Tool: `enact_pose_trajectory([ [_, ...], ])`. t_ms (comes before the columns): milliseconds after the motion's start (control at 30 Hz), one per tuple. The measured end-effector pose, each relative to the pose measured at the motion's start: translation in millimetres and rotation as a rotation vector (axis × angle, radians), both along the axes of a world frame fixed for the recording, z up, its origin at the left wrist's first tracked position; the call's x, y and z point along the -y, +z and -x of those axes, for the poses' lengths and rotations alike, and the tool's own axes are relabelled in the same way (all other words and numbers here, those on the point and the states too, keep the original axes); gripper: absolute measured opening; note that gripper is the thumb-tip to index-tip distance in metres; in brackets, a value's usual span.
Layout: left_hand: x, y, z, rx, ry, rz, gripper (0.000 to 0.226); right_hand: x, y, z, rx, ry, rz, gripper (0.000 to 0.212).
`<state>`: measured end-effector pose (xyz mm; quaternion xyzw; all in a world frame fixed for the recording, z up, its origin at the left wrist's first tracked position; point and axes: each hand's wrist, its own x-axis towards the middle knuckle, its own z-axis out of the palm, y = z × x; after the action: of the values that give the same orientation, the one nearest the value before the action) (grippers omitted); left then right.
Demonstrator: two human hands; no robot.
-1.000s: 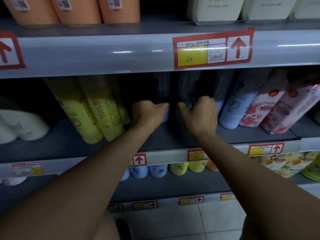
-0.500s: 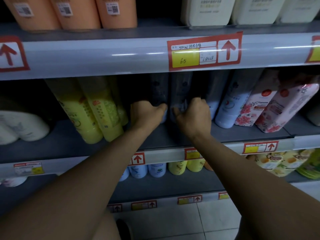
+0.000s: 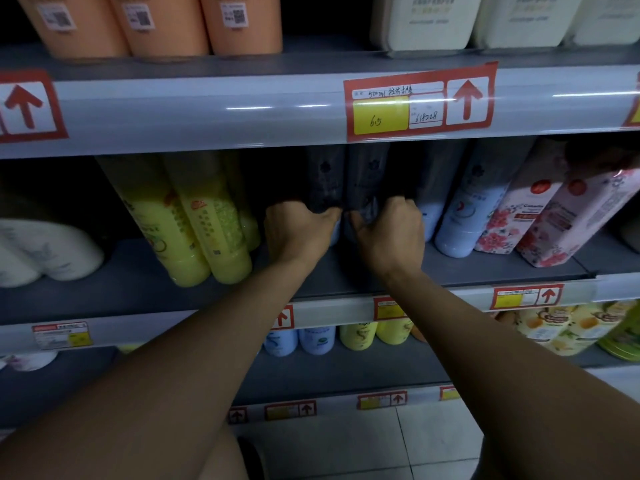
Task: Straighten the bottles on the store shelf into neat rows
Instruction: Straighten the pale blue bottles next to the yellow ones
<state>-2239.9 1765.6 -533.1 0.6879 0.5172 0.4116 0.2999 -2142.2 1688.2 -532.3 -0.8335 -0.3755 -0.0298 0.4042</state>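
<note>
The fingers of the left hand (image 3: 298, 233) and the right hand (image 3: 389, 233) are curled round the bases of two dark bottles (image 3: 325, 178) standing side by side, deep on the middle shelf (image 3: 131, 282). The job is judged partly done. To the left, the white bottles (image 3: 52, 251) are seen lying down and the yellow bottles (image 3: 194, 230) leaning; to the right, the blue bottles (image 3: 464, 209) and the flowered bottles (image 3: 540, 216) are tilted. Contents cannot be seen.

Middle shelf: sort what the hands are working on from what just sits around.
In the job: left hand and right hand, each gripping a dark bottle.

Just around: yellow bottles, flowered packs, orange bottles, price tag.
</note>
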Motion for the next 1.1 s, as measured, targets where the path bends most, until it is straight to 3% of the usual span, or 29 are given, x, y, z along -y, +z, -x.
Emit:
enact_pose_trajectory([
  [333,1,1,6,-0.048,-0.048,-0.084,0.044,3,0,-3,0.013,0.016,-0.013,0.049],
  [500,4,4,13,-0.154,-0.055,-0.016,0.049,10,2,-3,0.045,0.012,0.019,0.052],
  [733,11,11,21,-0.24,-0.043,0.035,0.038,21,1,-5,0.071,0.009,0.012,0.046],
  [1100,31,26,32,-0.133,-0.107,-0.055,0.043,53,9,-7,0.141,0.043,-0.114,0.044],
])
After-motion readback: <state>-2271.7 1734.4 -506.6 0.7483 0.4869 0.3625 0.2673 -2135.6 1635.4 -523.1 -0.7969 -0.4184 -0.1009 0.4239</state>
